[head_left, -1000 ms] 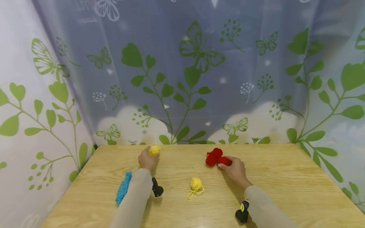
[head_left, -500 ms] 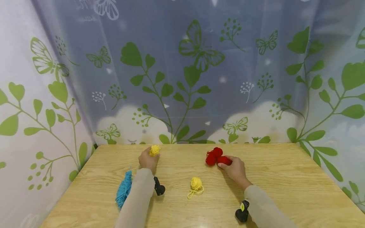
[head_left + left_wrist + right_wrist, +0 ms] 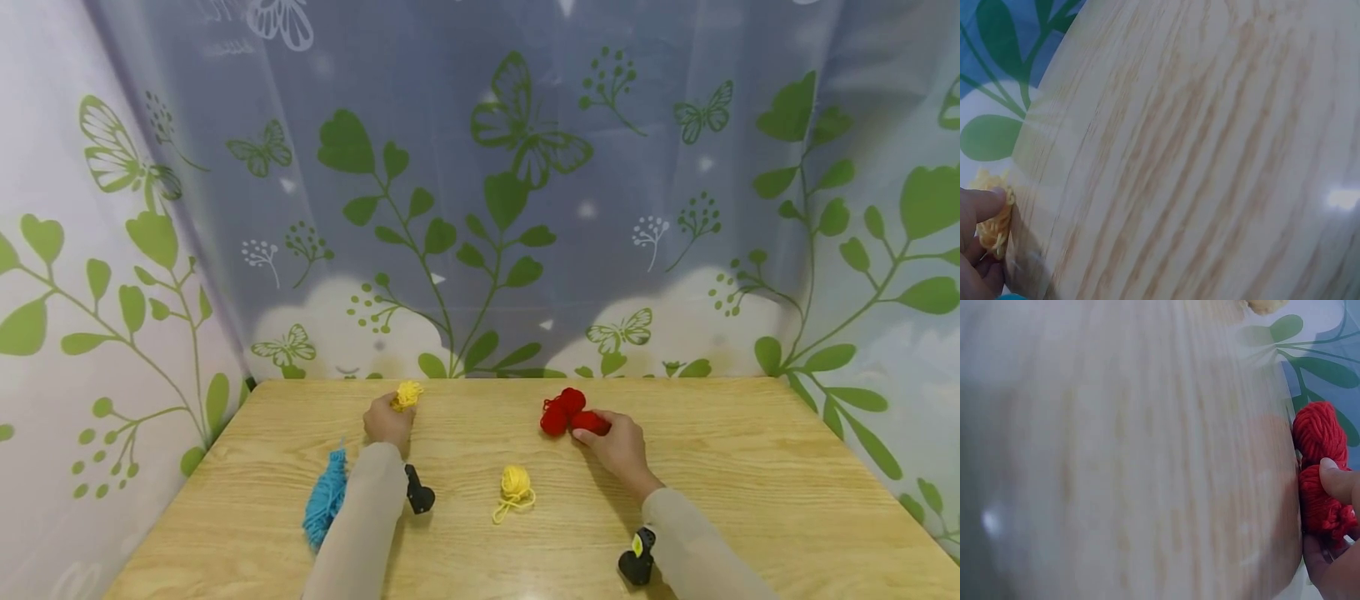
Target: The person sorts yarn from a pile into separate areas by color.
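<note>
Near the back left of the table, my left hand (image 3: 387, 423) grips a small yellow yarn ball (image 3: 408, 394); in the left wrist view its thumb lies across the yarn (image 3: 996, 231). Toward the back right, my right hand (image 3: 621, 446) pinches a red yarn ball (image 3: 588, 422) between thumb and fingers. That ball touches a cluster of red yarn (image 3: 556, 418) on its left. A second yellow yarn ball (image 3: 515, 483) with a loose looped tail lies between the two forearms. Beside the left forearm is a blue yarn skein (image 3: 325, 502), partly hidden by the sleeve.
The wooden table (image 3: 465, 550) ends at a patterned curtain (image 3: 450, 208) behind and on both sides. A black wrist device (image 3: 420, 492) sits at the left wrist, another black device (image 3: 637, 557) at the right wrist.
The left hand shifts very slightly, and the yellow ball in it sits a little higher and more exposed. The right hand and the red yarn stay where they were.
</note>
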Demonstrator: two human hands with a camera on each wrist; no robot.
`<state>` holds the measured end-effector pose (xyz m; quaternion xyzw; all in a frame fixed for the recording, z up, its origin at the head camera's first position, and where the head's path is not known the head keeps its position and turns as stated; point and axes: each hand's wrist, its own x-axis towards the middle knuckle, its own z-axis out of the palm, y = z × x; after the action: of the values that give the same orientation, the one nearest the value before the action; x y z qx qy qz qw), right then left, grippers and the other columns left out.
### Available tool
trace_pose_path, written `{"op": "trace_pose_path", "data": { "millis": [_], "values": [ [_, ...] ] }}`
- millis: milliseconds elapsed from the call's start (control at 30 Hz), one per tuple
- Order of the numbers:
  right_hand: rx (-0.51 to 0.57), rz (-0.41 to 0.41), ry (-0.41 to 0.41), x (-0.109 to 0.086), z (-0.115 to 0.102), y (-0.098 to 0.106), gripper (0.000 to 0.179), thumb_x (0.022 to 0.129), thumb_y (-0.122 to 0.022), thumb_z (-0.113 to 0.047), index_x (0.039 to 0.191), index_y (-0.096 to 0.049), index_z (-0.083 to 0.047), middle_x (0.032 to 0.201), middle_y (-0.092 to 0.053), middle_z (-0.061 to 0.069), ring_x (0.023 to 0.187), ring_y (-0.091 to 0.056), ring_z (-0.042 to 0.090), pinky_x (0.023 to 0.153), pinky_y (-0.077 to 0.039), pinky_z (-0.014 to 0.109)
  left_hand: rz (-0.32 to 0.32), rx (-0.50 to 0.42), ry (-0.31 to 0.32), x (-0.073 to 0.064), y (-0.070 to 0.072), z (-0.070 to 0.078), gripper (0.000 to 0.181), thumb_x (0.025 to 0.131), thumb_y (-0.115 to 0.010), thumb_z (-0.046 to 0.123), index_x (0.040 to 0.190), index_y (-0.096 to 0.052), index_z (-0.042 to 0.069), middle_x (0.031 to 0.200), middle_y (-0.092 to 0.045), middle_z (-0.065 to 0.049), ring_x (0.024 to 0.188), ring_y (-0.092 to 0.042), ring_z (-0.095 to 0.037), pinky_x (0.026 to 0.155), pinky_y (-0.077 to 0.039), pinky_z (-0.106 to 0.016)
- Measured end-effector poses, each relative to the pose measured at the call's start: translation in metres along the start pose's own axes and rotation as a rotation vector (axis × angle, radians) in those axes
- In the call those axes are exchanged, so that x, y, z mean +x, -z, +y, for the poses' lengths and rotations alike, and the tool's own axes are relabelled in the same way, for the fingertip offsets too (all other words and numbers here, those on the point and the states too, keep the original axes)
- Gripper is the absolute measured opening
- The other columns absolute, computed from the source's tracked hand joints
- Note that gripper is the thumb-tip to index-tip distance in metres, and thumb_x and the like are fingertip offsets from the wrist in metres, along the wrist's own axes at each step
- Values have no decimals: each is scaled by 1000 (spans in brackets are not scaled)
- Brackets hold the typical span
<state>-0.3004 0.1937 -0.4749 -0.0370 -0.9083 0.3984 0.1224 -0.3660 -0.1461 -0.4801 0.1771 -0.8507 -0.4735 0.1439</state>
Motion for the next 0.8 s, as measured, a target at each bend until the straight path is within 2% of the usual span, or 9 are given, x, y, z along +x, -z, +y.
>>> {"op": "trace_pose_path", "data": {
  "millis": [267,467,667,800],
  "values": [
    [-20,-44,8,-2,-5,6,54,85,-75,-20,125,-57,11,125,-57,31,114,-55,45,92,-48,52,7,-1,10,-1,0,-1,45,85,-72,8,127,-60,-3,124,-60,-25,115,-55,-42,95,-47,-51],
    [-4,-64,12,-4,-12,13,61,85,-74,-25,132,-52,9,130,-54,30,117,-53,44,94,-48,51,5,-20,13,-2,1,0,45,85,-72,7,126,-60,-4,124,-60,-25,116,-55,-42,96,-47,-50],
    [-5,-40,57,-9,-23,18,61,85,-74,-27,133,-53,5,128,-57,27,115,-54,41,93,-48,51,-19,-29,3,2,-1,-4,45,86,-70,7,128,-58,-4,126,-59,-25,116,-55,-41,96,-47,-50],
    [16,-57,91,-20,-35,16,60,84,-75,-25,131,-55,4,129,-57,25,118,-54,41,95,-47,51,-24,-21,-5,4,-1,-6,44,87,-70,8,128,-58,-4,125,-60,-25,115,-56,-41,94,-49,-51]
  ]
}}
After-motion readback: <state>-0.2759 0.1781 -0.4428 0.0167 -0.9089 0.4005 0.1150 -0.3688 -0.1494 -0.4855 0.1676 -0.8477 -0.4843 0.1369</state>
